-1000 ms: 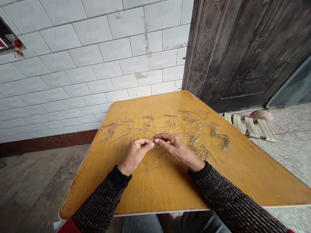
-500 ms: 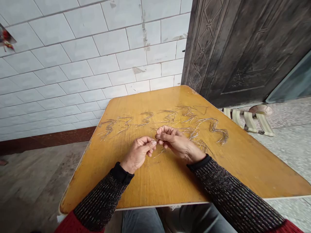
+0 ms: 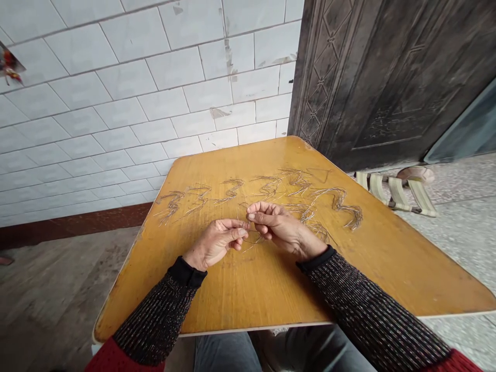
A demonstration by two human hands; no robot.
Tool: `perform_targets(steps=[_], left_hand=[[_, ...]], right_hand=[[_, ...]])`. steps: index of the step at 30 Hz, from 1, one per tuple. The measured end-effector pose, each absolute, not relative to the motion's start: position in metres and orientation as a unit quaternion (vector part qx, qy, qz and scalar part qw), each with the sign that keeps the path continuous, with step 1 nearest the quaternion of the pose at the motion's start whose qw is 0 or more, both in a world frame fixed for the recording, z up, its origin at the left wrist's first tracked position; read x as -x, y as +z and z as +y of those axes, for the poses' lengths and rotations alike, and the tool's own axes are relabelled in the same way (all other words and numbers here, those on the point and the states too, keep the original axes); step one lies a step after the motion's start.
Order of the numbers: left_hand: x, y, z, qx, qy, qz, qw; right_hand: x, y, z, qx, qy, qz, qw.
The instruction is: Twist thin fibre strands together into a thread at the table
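Note:
My left hand (image 3: 220, 241) is closed in a pinch on a thin wire, thumb against forefinger. Just to its right, my right hand (image 3: 277, 225) pinches thin wire too, its fingertips slightly higher and a small gap away. A loop of thin wire (image 3: 253, 238) shows below and between the fingertips. The exact spot where the wire is gripped is too fine to make out. Beyond and beside the hands, bent wires (image 3: 343, 204) lie in loose zigzag bundles, one bundle (image 3: 172, 204) far to the left. Part of a wire pile (image 3: 320, 232) is hidden behind my right hand.
The yellow wooden table (image 3: 248, 299) has a pale edge close to my legs. A white tiled wall (image 3: 127, 98) stands behind it, and a dark carved door (image 3: 372, 82) is at the right. A low strapped seat (image 3: 401, 194) rests on the floor right of the table.
My left hand has moved a little left and down, so the fingertips are farther apart. My right hand has shifted only slightly left.

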State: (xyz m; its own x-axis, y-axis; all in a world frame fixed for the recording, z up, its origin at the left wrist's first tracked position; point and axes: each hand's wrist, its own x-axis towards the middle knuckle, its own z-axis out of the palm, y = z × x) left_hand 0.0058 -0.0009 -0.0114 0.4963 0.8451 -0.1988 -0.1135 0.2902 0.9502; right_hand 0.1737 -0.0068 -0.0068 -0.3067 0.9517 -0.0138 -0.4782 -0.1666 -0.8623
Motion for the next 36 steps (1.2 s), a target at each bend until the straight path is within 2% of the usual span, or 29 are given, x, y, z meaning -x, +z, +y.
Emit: perform_targets(steps=[14,36], left_hand=[[-0.0007,-0.007,0.0003,-0.491,0.342,0.354,0.719],[-0.0043,-0.0067,-0.0036,-0.479,0.303,0.349,0.746]], right_hand=[[-0.1766,-0.006,-0.0051,0.297,0.735,-0.337,0.508],[-0.1721,-0.0054,-0.0058,0.308,0.725,-0.367,0.495]])
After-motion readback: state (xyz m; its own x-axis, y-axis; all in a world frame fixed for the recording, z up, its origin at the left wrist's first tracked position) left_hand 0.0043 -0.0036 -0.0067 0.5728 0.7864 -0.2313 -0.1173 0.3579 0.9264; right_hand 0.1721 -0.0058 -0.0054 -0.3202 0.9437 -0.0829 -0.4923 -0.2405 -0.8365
